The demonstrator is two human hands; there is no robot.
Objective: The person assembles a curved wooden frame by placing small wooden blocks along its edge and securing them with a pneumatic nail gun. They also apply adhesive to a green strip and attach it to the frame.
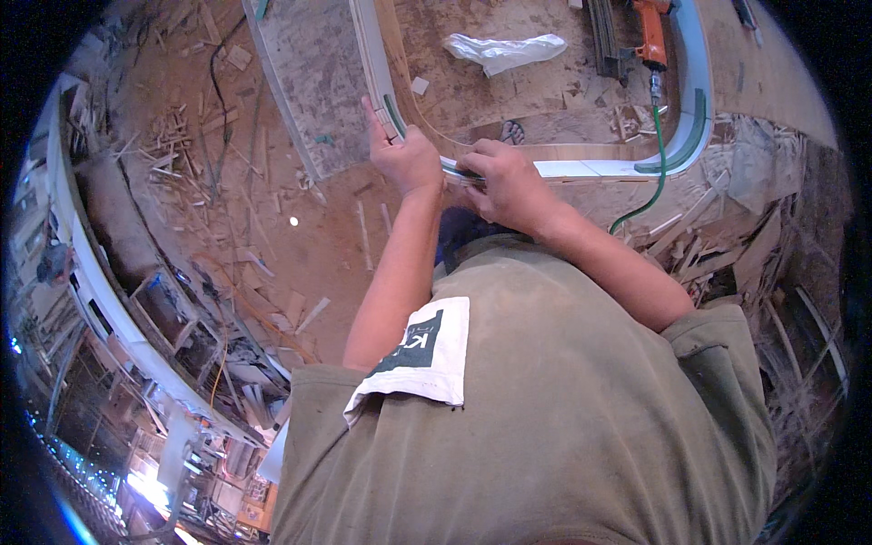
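A wooden frame point(581, 169) with rounded corners and a white edge lies in front of my body. At its near left corner, my left hand point(407, 162) is closed over the rim, one finger pointing up along the outer side. Close by on the right, my right hand point(510, 186) bends its fingers over the same rim. A thin green strip point(393, 116) follows the curve and shows on both sides of my left hand; my hands cover part of it. Another green strip point(698, 127) lies along the right corner.
Inside the frame are a crumpled clear plastic sheet point(504, 53), dark long bars point(602, 36) and an orange air tool point(650, 36). Its green hose point(660, 154) crosses the frame's near right edge. Wood scraps point(173, 136) litter the floor. A long curved white-edged piece point(113, 300) stands left.
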